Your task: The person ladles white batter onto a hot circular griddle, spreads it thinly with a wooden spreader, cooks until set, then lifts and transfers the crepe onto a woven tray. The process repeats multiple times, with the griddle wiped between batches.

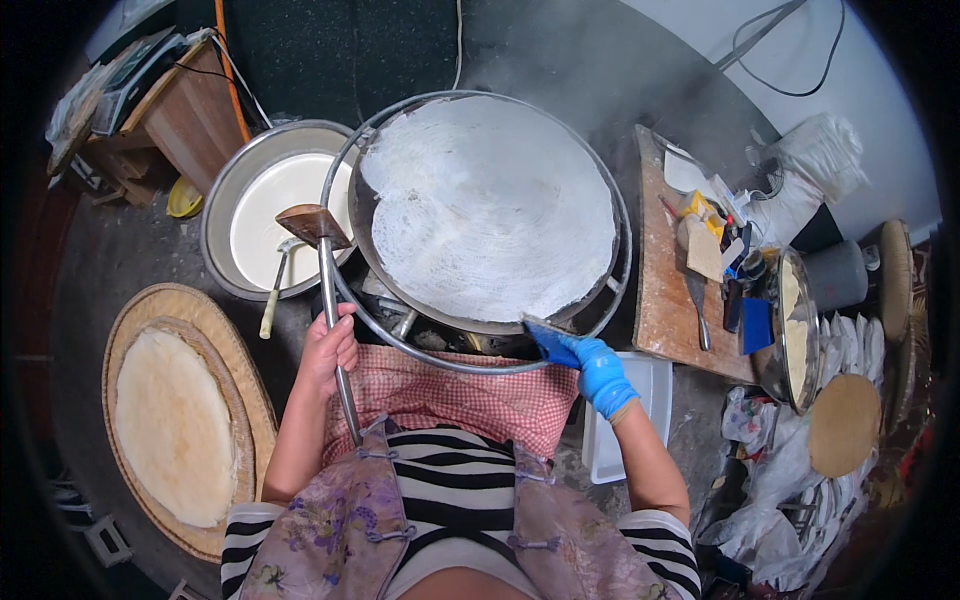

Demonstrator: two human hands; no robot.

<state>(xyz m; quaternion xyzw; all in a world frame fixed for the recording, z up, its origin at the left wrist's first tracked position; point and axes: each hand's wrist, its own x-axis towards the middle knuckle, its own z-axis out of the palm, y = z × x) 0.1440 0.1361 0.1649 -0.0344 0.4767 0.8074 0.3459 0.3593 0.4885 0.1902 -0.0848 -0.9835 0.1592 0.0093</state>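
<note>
Left hand (334, 350): grips steel-shafted wooden spreader (328, 275) | Blue-gloved right hand (604, 378): grips blue scraper (549, 342) | Round white sheet (490, 210): likely fragile; hold edge

Wooden board (662, 290) (smeared pale), spatula (698, 308) atop, yellow packet (704, 212)

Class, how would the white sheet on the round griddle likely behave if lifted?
The white sheet would probably flop and fold, since it looks thin and spread wide. It may also tear easily, as its left edge looks uneven.
</note>
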